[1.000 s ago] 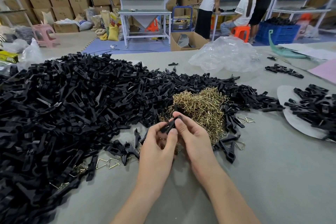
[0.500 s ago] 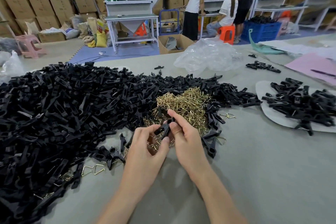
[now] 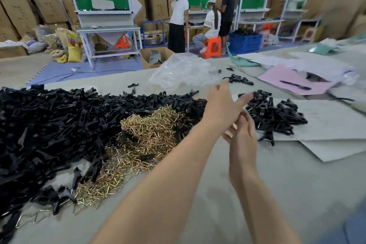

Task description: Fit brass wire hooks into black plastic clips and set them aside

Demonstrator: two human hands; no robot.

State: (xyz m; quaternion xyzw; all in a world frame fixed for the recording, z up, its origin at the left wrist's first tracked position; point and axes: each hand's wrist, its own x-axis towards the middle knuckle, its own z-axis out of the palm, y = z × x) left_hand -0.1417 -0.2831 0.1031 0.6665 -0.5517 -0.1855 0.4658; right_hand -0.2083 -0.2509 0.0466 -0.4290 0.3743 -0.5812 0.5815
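A big heap of black plastic clips [image 3: 59, 125] covers the left of the table. A pile of brass wire hooks [image 3: 150, 130] lies against its right side. A smaller pile of black clips [image 3: 275, 113] sits on a white sheet [image 3: 326, 123] to the right. My left hand [image 3: 223, 105] reaches across toward that pile, blurred, its fingers spread and straight, with nothing seen in it. My right hand [image 3: 242, 136] is just below and behind it, fingers loosely extended, touching the left hand; I see no clip in it.
A crumpled clear plastic bag [image 3: 184, 73] lies at the table's far middle. A few loose clips [image 3: 239, 79] and a pink sheet [image 3: 285, 77] with a pen [image 3: 295, 85] lie at the far right. Three people work at benches beyond the table.
Both hands left the hook pile, where they pinched a black clip, and moved right. The left hand now stretches open toward the right pile; the clip is gone from the fingers. The view swung right.
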